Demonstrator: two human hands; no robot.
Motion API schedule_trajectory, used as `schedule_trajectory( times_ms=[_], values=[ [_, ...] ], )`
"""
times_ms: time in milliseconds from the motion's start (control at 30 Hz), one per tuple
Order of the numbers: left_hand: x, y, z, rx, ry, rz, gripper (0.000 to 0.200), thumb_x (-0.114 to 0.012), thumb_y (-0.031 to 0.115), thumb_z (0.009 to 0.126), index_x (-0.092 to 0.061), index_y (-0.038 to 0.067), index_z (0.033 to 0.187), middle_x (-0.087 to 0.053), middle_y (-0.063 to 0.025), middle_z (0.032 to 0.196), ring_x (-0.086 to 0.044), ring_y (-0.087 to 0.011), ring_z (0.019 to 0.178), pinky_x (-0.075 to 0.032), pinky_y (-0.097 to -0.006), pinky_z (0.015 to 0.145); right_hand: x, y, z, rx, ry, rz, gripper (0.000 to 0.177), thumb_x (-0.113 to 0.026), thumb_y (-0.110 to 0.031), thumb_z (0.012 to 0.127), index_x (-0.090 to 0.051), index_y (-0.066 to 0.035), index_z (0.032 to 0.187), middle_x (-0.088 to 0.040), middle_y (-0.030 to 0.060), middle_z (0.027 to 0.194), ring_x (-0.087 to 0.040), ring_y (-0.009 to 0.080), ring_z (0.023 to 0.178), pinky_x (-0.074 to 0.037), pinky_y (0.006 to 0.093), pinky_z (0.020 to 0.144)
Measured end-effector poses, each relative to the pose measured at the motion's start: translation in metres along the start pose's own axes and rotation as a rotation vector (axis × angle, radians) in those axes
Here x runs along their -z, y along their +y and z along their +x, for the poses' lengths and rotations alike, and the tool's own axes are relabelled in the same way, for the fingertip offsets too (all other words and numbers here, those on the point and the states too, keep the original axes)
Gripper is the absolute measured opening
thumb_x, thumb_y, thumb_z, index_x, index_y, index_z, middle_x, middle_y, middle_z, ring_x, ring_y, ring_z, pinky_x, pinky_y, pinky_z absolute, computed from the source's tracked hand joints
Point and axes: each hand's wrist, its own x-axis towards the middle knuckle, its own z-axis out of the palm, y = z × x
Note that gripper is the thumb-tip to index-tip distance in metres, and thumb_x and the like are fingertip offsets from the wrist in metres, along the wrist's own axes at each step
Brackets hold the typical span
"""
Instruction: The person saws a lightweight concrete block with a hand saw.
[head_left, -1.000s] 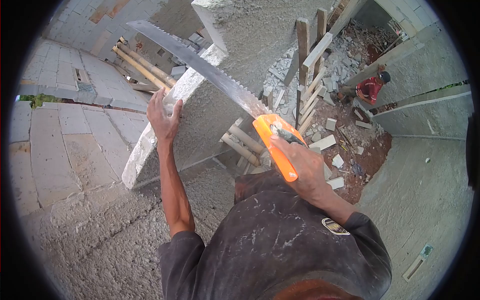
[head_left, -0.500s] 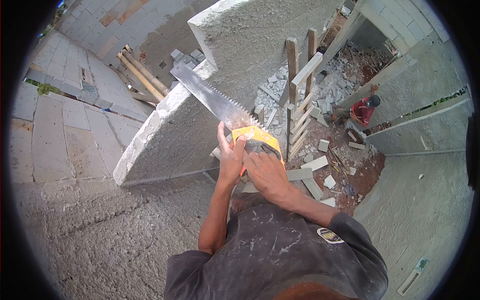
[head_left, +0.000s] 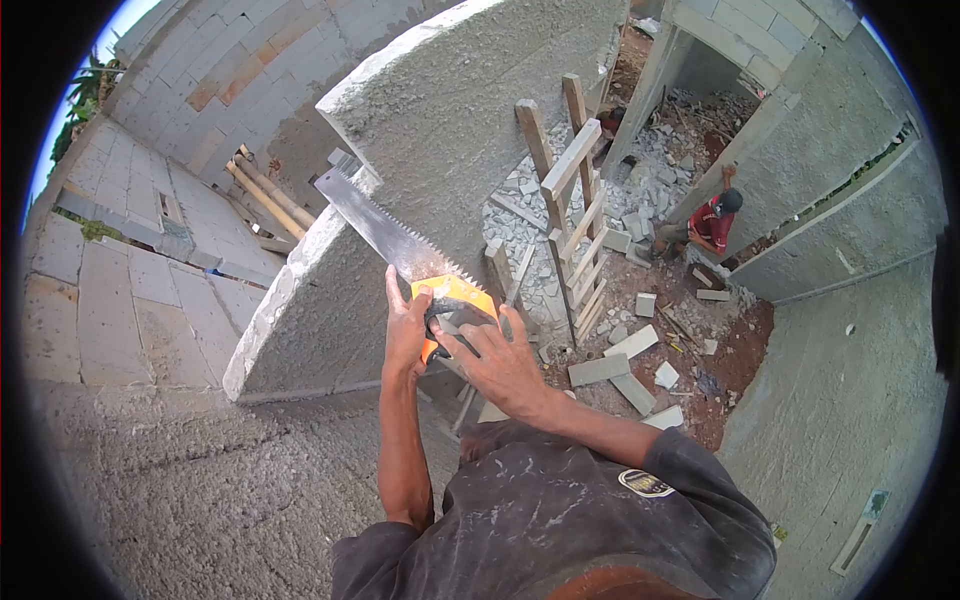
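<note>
We have both hands closed round the orange handle of the saw, the left hand in front and the right hand behind. Its toothed blade slants up across the top edge of the grey block.

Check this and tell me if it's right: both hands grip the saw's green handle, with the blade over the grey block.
Not quite: the handle is orange, not green. The head view shows the left hand and right hand gripping the saw there, with the blade over the grey block.
</note>
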Motion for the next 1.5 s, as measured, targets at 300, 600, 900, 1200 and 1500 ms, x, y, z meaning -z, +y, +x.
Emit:
schedule_trajectory(
  times_ms=[300,600,900,1200,1500],
  values=[
    [-0.014,0.008,0.032,0.048,0.007,-0.172,0.081,-0.055,0.015,0.095,-0.001,0.016,0.154,-0.057,-0.0132,0.113,-0.057,-0.0117,0.067,-0.043,-0.0220,0.046,0.006,0.045,0.047,0.183,-0.031,0.082,0.047,-0.067,-0.032,0.087,-0.056,-0.022,0.131,-0.053,0.0001,0.080,-0.056,0.0144,0.071,-0.039,0.0387,0.093],
    [0.022,0.009,0.098,0.258,-0.110,-0.080,0.044,-0.040,0.030,0.099,-0.035,0.012,0.139,-0.060,-0.0097,0.109,-0.062,-0.0127,0.080,-0.047,-0.0256,0.054,-0.023,0.037,0.083,0.119,0.071,0.117,0.042,-0.067,-0.037,0.086,-0.061,-0.025,0.125,-0.054,0.0027,0.071,-0.056,0.0162,0.068,-0.044,0.0348,0.082],
    [-0.010,-0.023,0.034,-0.025,-0.010,0.086,0.056,-0.038,0.018,0.099,-0.018,0.010,0.151,-0.050,-0.0136,0.127,-0.061,-0.0189,0.097,-0.054,-0.0356,0.078,-0.020,0.028,0.024,0.036,0.012,0.190,0.045,-0.070,-0.037,0.083,-0.063,-0.023,0.125,-0.050,0.0001,0.068,-0.053,0.0167,0.069,-0.045,0.0359,0.083],
    [0.012,0.044,0.090,0.063,-0.088,0.032,0.044,-0.037,0.017,0.100,-0.027,0.002,0.141,-0.050,-0.0158,0.117,-0.057,-0.0228,0.107,-0.054,-0.0364,0.084,-0.045,0.037,0.100,0.067,0.092,0.170,0.046,-0.070,-0.035,0.083,-0.063,-0.022,0.126,-0.053,0.0006,0.069,-0.054,0.0166,0.066,-0.044,0.0363,0.086],
    [0.029,0.004,0.057,-0.037,-0.002,0.093,0.047,-0.040,0.020,0.098,-0.030,0.007,0.142,-0.058,-0.0085,0.102,-0.061,-0.0124,0.070,-0.051,-0.0279,0.050,-0.016,0.013,0.055,0.078,0.046,0.312,0.046,-0.070,-0.035,0.084,-0.061,-0.022,0.127,-0.056,0.0021,0.074,-0.055,0.0168,0.068,-0.043,0.0366,0.083]
  ],
)
